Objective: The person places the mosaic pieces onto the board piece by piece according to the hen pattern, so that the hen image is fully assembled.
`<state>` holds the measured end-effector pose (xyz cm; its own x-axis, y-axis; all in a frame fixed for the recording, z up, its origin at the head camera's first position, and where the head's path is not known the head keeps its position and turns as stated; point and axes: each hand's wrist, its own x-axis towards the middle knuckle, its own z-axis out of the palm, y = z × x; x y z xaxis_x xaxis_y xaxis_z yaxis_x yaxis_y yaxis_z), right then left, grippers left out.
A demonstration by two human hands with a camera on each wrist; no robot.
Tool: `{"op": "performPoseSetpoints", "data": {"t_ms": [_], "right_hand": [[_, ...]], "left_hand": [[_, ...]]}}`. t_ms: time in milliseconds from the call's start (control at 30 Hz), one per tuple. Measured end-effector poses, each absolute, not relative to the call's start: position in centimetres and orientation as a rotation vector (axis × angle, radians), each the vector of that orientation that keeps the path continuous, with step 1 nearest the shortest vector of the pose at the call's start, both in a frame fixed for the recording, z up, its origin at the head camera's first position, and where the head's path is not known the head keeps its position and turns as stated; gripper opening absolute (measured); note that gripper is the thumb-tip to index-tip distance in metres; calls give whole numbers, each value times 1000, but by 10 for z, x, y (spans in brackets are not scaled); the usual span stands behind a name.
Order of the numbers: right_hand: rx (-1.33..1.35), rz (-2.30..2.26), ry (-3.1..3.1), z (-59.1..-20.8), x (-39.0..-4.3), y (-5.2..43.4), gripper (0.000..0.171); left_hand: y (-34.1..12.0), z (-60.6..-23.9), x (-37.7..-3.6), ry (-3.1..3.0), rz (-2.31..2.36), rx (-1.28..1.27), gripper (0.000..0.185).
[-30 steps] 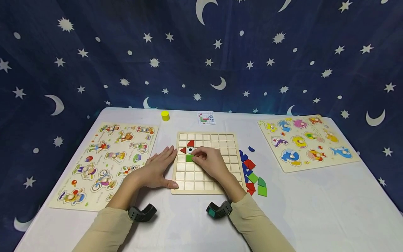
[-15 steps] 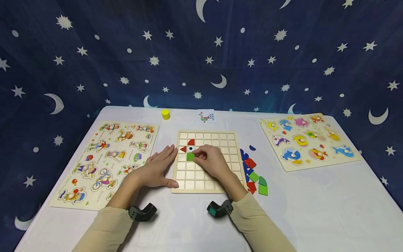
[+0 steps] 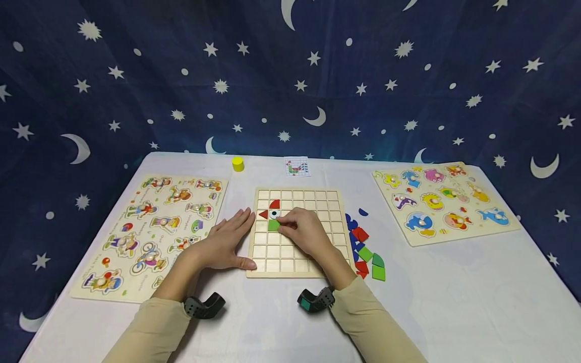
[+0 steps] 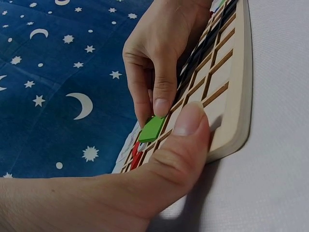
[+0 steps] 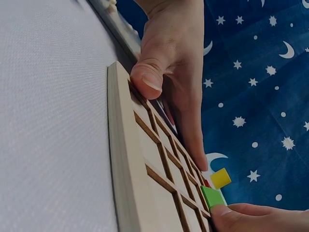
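My right hand (image 3: 305, 231) pinches a green square tile (image 3: 273, 225) by its right edge, over the wooden grid board (image 3: 287, 268). In the left wrist view the green tile (image 4: 152, 129) sits slightly tilted at the grid, between thumb and forefinger. Just above it on the board lie a white tile with a black-and-white eye (image 3: 274, 214), a red triangle (image 3: 264, 215) and a red quarter-circle (image 3: 274, 204). My left hand (image 3: 227, 246) rests along the board's left side with straight fingers. Its thumb (image 4: 186, 130) presses the near left corner.
Loose blue, red and green pieces (image 3: 365, 253) lie right of the board. A small pattern card (image 3: 297, 166) and a yellow cylinder (image 3: 238, 164) stand behind it. Picture puzzle boards lie on the left (image 3: 145, 242) and right (image 3: 442, 204).
Both hands keep almost the same position, the right still on the green tile. The head view shifts only slightly.
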<state>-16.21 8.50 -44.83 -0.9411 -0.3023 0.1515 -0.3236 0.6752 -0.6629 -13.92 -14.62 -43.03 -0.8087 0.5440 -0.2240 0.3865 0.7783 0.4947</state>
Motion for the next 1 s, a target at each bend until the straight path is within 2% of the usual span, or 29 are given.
{"op": "performPoseSetpoints", "data": {"t_ms": [567,1000], "right_hand": [[566,1105,-2871,-448,-163,85,24],[597,1092,-2875,-445,-163,85,14]], "left_hand": [[-147,-431,-140,2613,609,709,115],[-147,-432,-141,2616,612,713,115]]}}
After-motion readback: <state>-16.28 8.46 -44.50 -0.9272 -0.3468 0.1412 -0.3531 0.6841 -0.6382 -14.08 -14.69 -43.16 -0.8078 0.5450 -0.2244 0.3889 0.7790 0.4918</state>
